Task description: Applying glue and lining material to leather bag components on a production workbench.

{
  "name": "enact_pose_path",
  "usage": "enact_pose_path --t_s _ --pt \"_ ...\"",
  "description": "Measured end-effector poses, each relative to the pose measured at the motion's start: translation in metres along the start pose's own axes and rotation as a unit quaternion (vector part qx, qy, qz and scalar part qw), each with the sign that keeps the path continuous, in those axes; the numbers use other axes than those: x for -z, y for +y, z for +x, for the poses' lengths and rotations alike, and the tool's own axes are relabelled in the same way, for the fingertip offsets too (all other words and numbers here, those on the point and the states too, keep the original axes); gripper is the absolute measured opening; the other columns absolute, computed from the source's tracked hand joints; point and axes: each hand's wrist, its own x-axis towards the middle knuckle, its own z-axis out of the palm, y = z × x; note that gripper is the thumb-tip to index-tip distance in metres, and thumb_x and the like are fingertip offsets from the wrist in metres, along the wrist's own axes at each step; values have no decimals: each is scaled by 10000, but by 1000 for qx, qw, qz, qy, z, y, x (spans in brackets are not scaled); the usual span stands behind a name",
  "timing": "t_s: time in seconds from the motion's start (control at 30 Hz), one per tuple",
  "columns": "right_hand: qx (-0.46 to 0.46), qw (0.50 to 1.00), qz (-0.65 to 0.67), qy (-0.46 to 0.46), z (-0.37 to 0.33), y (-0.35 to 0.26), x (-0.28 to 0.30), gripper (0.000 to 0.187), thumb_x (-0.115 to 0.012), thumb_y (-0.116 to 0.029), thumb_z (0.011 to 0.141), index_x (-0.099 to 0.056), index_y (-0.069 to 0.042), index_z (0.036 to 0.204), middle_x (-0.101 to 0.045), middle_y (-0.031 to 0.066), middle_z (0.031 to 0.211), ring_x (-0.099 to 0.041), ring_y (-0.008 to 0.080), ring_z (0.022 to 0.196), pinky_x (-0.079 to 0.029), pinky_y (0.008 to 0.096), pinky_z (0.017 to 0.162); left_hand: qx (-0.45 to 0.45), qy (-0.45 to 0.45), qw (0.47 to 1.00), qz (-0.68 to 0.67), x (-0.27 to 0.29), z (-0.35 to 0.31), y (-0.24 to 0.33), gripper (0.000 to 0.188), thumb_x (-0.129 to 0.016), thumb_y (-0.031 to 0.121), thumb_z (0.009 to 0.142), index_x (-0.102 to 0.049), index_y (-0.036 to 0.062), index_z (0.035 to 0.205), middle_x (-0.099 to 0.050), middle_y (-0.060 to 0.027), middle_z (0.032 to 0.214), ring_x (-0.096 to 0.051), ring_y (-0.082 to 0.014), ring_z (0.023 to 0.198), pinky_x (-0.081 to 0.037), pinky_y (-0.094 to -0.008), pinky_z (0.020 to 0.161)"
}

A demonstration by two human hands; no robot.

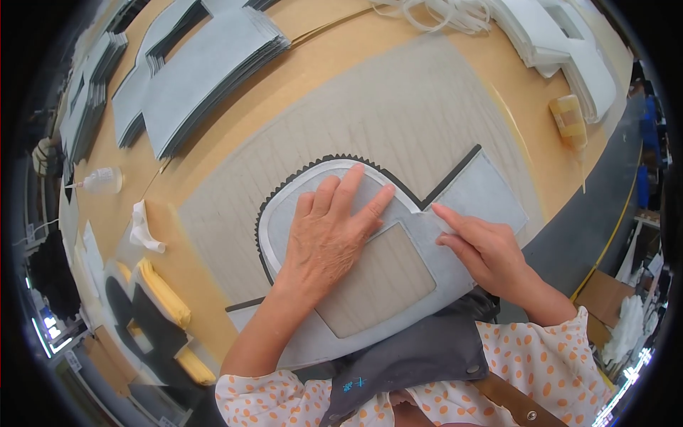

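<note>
Tan desk (334,67) with a grey mat (398,114). Grey cut-out panel (427,235) lies at 6 o'clock; left hand (329,238) flat, grip splayed; right hand (484,249) fingertips pressing. Grey stacks (206,64) at 11, glue bottle (99,180) at 9.

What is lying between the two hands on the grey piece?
In the head view, only the grey cut piece itself lies between the left hand and the right hand; nothing else sits on that stretch.
</note>
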Motion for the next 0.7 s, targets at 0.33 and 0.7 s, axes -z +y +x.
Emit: enact_pose_path --t_s 0.33,0.7 --pt "-5 1000 -9 -16 2 1 0 445 -644 -28 908 -554 -13 1344 -683 131 865 -657 249 718 -507 305 656 -55 -46 997 -1 -2 -3 17 594 -725 250 804 -550 133 1359 -510 13 1369 -480 -191 1137 -387 -328 890" --pt "59 991 -123 -13 -4 7 5 424 -672 8 828 -623 -14 1248 -667 109 847 -639 245 695 -510 327 611 -61 -46 997 2 -9 -5 19 582 -732 278 804 -559 198 1354 -505 32 1382 -478 -189 1147 -390 -321 890"
